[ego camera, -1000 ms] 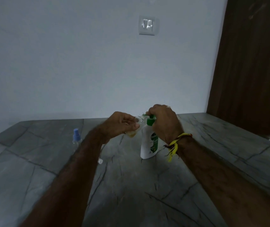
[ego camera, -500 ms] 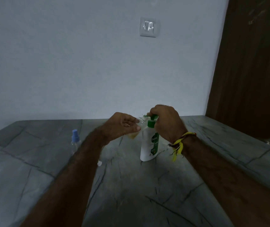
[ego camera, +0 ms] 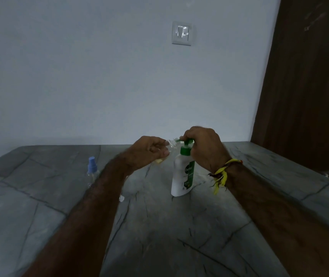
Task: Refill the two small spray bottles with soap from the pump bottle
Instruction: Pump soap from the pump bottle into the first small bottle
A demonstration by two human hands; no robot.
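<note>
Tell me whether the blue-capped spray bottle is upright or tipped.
Upright. The blue-capped spray bottle stands on the table, cap uppermost, partly behind the left forearm.

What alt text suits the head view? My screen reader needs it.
The left hand tilts a small clear bottle to the green nozzle of a white pump bottle, its pump gripped by the right hand, on a grey stone counter.

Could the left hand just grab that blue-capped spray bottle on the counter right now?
Probably not yet: the left hand already holds a small clear bottle at the pump bottle's spout. The blue-capped spray bottle stands unblocked beside that forearm.
</note>
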